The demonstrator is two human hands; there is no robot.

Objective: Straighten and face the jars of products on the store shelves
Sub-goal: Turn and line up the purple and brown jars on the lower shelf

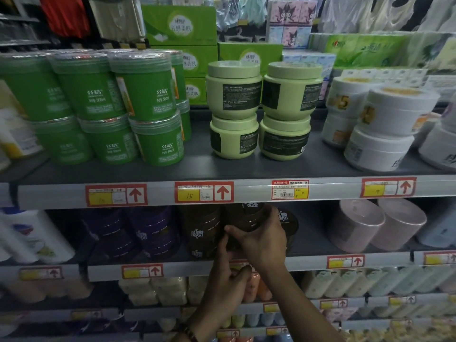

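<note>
Standing on the 2nd shelf (pixel 308 264) down, right of the purple jars (pixel 148 233), the brown jar (pixel 246 218) is cupped low by the left grip (pixel 223 272) and wrapped by the right grip (pixel 261 243), fingers curled round it, probably to turn its label outward

Reaches up with both forearms, hands close together.
Grips the brown jar (pixel 246 218) with the right hand (pixel 261 240), fingers curled round; holds its lower left side with the left hand (pixel 227 275).
</note>
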